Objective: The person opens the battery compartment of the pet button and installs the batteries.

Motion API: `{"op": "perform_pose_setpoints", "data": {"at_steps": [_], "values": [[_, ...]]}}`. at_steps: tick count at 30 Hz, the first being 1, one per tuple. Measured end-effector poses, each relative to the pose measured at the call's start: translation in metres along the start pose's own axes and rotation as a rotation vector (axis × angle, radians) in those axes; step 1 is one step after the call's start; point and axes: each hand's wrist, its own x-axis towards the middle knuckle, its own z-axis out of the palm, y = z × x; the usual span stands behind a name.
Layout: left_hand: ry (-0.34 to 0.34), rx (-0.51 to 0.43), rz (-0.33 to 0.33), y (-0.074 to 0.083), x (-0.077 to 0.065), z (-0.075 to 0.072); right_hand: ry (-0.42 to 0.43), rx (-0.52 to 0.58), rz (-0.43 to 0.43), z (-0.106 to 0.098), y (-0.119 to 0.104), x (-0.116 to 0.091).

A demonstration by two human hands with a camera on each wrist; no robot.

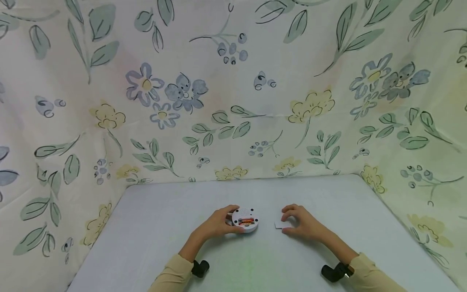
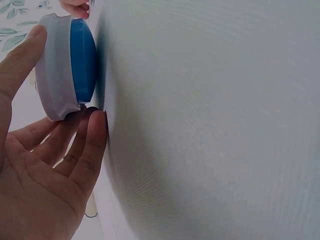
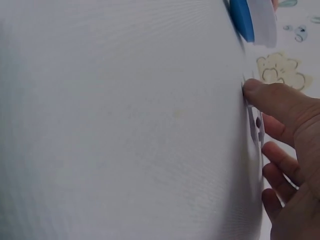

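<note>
My left hand (image 1: 218, 223) grips a round white battery-powered device (image 1: 245, 213) by its sides, thumb on the near edge and fingers at the far left. Its underside faces up, and the battery compartment lies uncovered with red-and-gold batteries (image 1: 246, 221) inside. A blue domed part (image 2: 84, 62) faces down close over the table in the left wrist view. To the right, my right hand (image 1: 305, 224) pinches a small flat white cover (image 1: 279, 224) at the tabletop, between thumb and fingers. Part of that cover is hidden behind the hand.
Both hands work over a white tabletop (image 1: 146, 231). A floral cloth (image 1: 219, 154) rises behind the table's back edge and along both sides. A black wrist camera (image 1: 200, 269) sits on the left wrist, another (image 1: 333, 273) on the right.
</note>
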Motion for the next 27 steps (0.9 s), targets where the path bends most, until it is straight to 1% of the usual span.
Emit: {"op": "perform_pose_setpoints", "data": {"at_steps": [6,14,20,27], "values": [[0.000,0.003,0.008,-0.001,0.001,0.000,0.007,0.010,-0.013,-0.003,0.001,0.002],[-0.006,0.007,0.001,0.000,0.000,0.000,0.031,0.056,-0.013,-0.006,-0.003,0.008],[-0.006,0.012,0.001,0.001,0.000,-0.001,0.047,0.093,-0.008,-0.004,-0.007,0.014],[-0.002,0.009,0.001,0.001,0.000,-0.001,0.044,0.153,-0.045,0.003,-0.012,0.020]]}}
